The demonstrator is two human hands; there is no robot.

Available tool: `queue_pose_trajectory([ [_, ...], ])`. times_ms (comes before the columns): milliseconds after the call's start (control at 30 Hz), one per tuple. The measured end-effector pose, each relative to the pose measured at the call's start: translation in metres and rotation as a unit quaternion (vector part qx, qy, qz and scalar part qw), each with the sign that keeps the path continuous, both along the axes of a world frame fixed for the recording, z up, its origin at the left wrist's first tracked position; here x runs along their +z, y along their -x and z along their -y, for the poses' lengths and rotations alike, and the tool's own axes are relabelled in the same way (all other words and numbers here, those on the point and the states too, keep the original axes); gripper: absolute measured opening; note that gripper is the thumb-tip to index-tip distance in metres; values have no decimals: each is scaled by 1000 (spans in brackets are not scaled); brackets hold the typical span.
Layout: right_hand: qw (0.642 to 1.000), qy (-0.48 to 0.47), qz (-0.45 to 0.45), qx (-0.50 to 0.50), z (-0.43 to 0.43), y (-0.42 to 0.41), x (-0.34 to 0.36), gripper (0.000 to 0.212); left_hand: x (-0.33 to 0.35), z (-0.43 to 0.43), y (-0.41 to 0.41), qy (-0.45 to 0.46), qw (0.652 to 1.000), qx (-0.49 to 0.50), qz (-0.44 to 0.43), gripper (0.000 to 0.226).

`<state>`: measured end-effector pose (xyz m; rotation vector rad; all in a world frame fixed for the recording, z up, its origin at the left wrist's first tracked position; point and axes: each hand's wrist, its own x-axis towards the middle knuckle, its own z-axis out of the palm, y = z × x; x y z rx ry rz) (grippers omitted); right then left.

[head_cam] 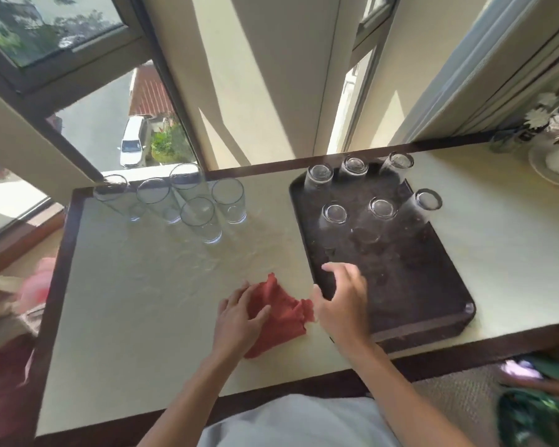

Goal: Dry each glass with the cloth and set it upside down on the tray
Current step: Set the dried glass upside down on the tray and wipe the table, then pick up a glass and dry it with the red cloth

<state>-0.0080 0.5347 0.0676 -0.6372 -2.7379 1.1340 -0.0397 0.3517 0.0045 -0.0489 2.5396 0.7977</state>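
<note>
A crumpled red cloth point(279, 312) lies on the pale table near its front. My left hand point(239, 321) rests on the cloth's left side with its fingers closing on the fabric. My right hand point(342, 301) hovers open over the near left corner of the dark brown tray point(433, 285), holding nothing. Several clear glasses stand upside down on the far half of the tray, among them one point(334, 217) in the nearer row. Several more glasses stand upright at the table's far left, the nearest point(200, 221) in front.
The table point(142, 285) has a dark wooden rim and sits against an open window point(120, 130). A white plate with a cup point(555, 162) and flowers point(542, 114) stand at the far right. Pink and green things lie off the table's sides.
</note>
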Motion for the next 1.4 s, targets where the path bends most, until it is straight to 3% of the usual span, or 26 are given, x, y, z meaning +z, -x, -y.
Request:
queue_pose_trajectory([
  [133, 986, -88, 63, 129, 67, -2, -22, 48, 6, 38, 10, -203, 977, 50, 46, 48],
  [233, 959, -133, 178, 178, 99, 0, -45, 90, 1, 85, 9, -182, 981, 72, -11, 44],
  [333, 930, -177, 264, 185, 120, -3, -70, 107, -7, 135, 2, -182, 969, 152, -64, 34],
  [467, 922, -229, 280, 142, 148, 1, -81, 102, -7, 196, 10, -175, 954, 227, -89, 31],
  [600, 932, -238, 259, 89, 172, 9, -81, 82, -3, 230, 53, -184, 939, 279, -87, 40],
  [767, 935, -246, 249, 64, 189, 11, -86, 66, 9, 242, 143, -208, 931, 278, -118, 51],
  [933, 951, -200, 226, 63, 177, 11, -94, 64, 10, 243, 214, -201, 940, 246, -123, 89],
  [1033, 975, -119, 182, 37, 172, 6, -86, 73, 6, 237, 236, -211, 942, 219, -144, 98],
  [1133, 984, -24, 174, -9, 167, 4, -74, 50, -1, 232, 246, -217, 936, 218, -174, 90],
  [1267, 978, 61, 192, -54, 160, 4, -68, 47, -7, 232, 242, -229, 927, 224, -198, 69],
  [1400, 972, 145, 163, -90, 153, 5, -64, 43, -4, 239, 208, -248, 914, 255, -194, 67],
])
